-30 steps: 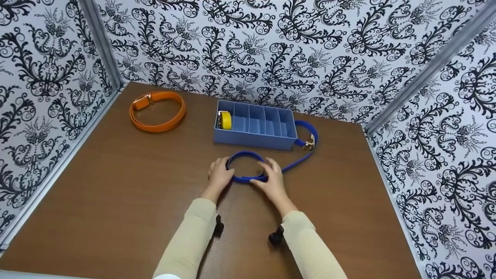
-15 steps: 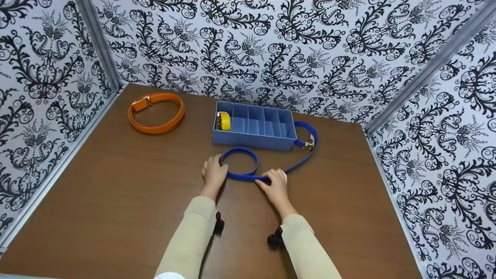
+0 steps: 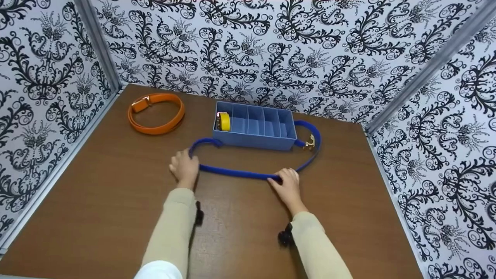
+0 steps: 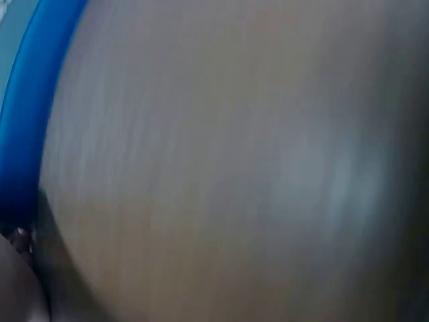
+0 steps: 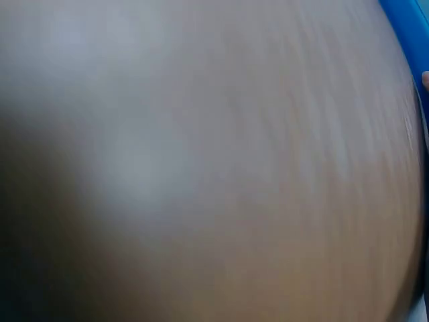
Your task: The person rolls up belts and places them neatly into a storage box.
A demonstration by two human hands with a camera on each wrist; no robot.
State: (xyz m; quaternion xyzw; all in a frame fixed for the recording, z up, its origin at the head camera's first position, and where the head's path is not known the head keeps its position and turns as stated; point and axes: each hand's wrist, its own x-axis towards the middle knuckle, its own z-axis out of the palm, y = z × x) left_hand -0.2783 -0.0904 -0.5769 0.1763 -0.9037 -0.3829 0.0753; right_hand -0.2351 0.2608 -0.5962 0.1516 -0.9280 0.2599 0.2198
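Note:
A blue belt [image 3: 236, 173] stands on edge on the table, its middle stretched nearly straight between the two hands. The left hand [image 3: 185, 168] grips it near its free end, which curves back toward the tray's front left corner. Farther right, the right hand [image 3: 287, 186] pinches the belt between thumb and fingers. Beyond that hand the belt bends round to its gold buckle [image 3: 310, 142], beside the tray. In the left wrist view the belt [image 4: 30, 114] runs down the left edge; the right wrist view has the belt [image 5: 407, 33] only in its upper right corner.
A blue-grey tray with compartments [image 3: 254, 141] stands behind the belt. A rolled yellow belt [image 3: 224, 121] sits in its leftmost compartment. An orange belt [image 3: 157, 130] lies looped at the back left. Patterned walls enclose the brown table [image 3: 116, 217].
The belt's small coil has unrolled into a long stretch. The left hand has moved well to the left with it, and the right hand has slid a little to the right.

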